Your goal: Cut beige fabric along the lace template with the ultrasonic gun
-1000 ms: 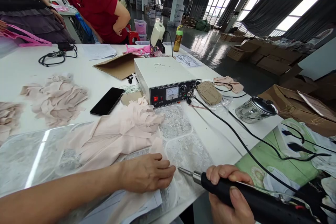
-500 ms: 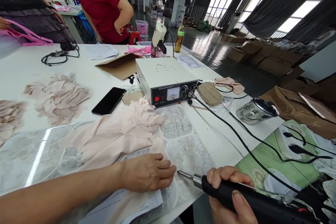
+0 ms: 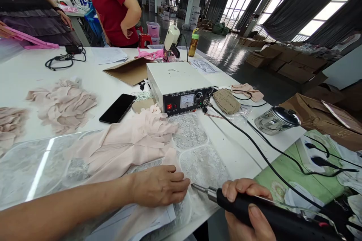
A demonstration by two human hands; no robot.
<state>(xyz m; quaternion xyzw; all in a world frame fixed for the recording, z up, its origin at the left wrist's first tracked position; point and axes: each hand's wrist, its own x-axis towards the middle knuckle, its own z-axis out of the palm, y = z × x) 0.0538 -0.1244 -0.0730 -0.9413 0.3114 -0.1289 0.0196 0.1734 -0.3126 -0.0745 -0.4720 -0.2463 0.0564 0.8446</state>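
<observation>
My right hand (image 3: 249, 211) is wrapped around a black ultrasonic welding handpiece (image 3: 263, 214), whose thin metal tip points left. Just left of that tip, my left hand (image 3: 162, 186) is closed with curled fingers on a beige fabric strip (image 3: 169, 158). The strip shows above and below the hand; the fingertips' hold on it is partly hidden. Beneath lies a clear patterned mat (image 3: 203, 162), with a printed paper sheet (image 3: 158, 218) under the left wrist. A pile of beige fabric pieces (image 3: 132, 135) lies beyond my left forearm.
A white control box (image 3: 181, 79) stands mid-table, its black cable (image 3: 249, 135) running right to the handpiece. A phone (image 3: 117, 108), more fabric heaps (image 3: 62, 105), a lidded glass jar (image 3: 275, 120) and a bottle (image 3: 193, 43) stand or lie around. Two people are across the table.
Both my hands and the handpiece stay almost still. Across the table, the person in red has shifted slightly, and the pink straps held by the other person have moved.
</observation>
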